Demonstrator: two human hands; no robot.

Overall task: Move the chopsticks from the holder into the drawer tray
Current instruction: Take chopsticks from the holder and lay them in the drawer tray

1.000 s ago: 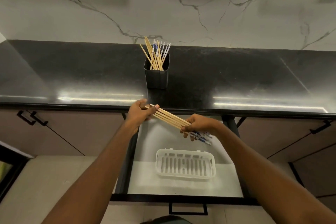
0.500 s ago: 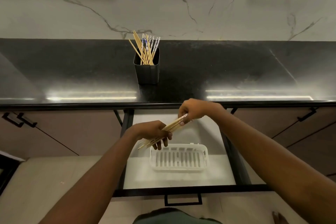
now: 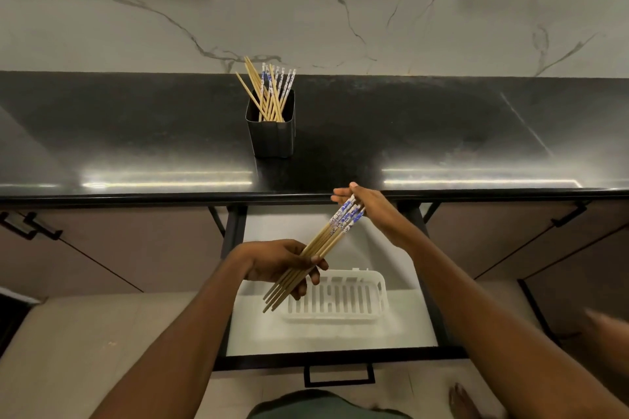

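While only 1 view, the head camera, is being supplied, all entries are being taken from it.

Item 1: a bundle of chopsticks (image 3: 318, 250) is being held aslant above the open drawer (image 3: 335, 342), patterned blue-and-white ends raised toward the counter, plain tips lowered toward the near left. Both ends are being supported, probably so that the sticks are being kept parallel and squared before being laid down.

Item 2: the left hand (image 3: 282, 264) is being closed around the lower half of the bundle, fingers curled beneath and thumb pressed over the top.

Item 3: the right hand (image 3: 366, 206) is being kept at the patterned ends, fingers extended and loosely pinching or steadying them; a firm grasp cannot be confirmed.

Item 4: the white slotted tray (image 3: 337, 296) is being left lying in the drawer, just beneath the plain tips and holding no chopsticks.

Item 5: the dark holder (image 3: 270, 127) is being left upright on the black counter (image 3: 442, 133), well apart from the hands, with a further batch of chopsticks (image 3: 269, 92) fanned inside.

Status: the task is being judged part-done; lowering into the tray is being prepared.
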